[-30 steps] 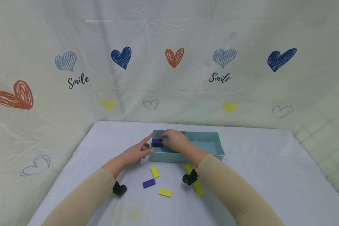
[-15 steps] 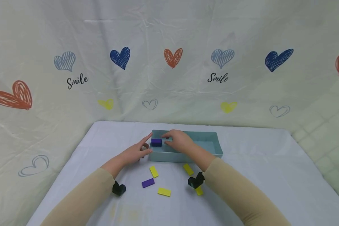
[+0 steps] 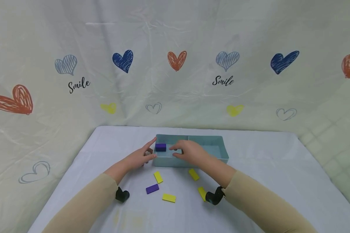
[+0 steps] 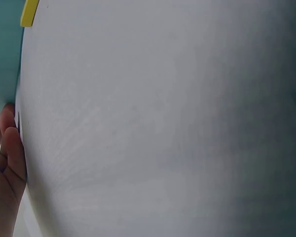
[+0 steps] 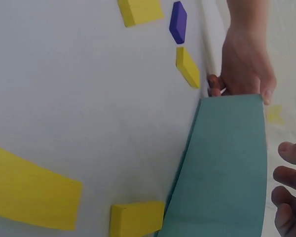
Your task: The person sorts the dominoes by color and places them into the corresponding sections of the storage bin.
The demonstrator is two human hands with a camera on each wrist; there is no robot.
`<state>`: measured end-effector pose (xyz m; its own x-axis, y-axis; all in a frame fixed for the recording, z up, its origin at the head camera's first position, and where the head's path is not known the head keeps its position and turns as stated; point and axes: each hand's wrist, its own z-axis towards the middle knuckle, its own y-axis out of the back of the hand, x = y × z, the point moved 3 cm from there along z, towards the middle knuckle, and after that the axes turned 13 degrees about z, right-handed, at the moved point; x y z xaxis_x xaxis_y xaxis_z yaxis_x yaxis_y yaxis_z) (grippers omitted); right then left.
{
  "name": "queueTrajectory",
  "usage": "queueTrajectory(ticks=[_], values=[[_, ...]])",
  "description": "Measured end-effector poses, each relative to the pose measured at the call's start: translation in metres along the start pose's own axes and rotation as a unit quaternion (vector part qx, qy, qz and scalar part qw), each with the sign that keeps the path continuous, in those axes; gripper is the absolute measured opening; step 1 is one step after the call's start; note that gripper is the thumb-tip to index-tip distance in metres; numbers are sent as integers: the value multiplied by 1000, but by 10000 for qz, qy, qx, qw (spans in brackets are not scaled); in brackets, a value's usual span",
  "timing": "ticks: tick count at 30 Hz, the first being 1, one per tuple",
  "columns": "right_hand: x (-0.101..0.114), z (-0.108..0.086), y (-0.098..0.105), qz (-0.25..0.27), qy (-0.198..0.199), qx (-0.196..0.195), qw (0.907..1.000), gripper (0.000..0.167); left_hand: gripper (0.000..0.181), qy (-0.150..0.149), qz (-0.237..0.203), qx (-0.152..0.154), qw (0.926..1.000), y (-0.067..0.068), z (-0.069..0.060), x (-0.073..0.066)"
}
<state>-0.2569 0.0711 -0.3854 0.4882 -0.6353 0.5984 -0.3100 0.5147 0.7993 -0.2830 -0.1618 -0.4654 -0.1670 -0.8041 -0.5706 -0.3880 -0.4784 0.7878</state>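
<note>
Below frame centre, the spread left hand (image 3: 138, 158) is touching the long blue-green plastic box (image 3: 167, 162) and should be pressing gently; the empty right hand (image 3: 191, 152) is hovering, fingertips apart.

Left arm (image 3: 84, 200) and right arm (image 3: 268, 197) both reach forward, converging, beige sleeves ending short of the wrists. Left hand (image 3: 138, 158): index finger (image 3: 150, 142) extended ahead, thumb (image 3: 150, 157) stretched out nearer the body, a clear spread between them; remaining fingers bent beneath (only partly seen). Right hand (image 3: 191, 151): back uppermost, fingers loosely curved, fingertip and thumb tip parted. Hands near each other, not touching.
</note>
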Motion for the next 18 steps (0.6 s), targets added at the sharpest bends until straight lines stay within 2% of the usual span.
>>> queueTrajectory(ticks=[10,18], values=[[12,-26,-8,-49,360,112,9993,26,75,-27,6,20,10000,0,0,0],[20,-28,-21,65,387,551,9977,28,76,76,54,30,10000,-1,-1,-1]])
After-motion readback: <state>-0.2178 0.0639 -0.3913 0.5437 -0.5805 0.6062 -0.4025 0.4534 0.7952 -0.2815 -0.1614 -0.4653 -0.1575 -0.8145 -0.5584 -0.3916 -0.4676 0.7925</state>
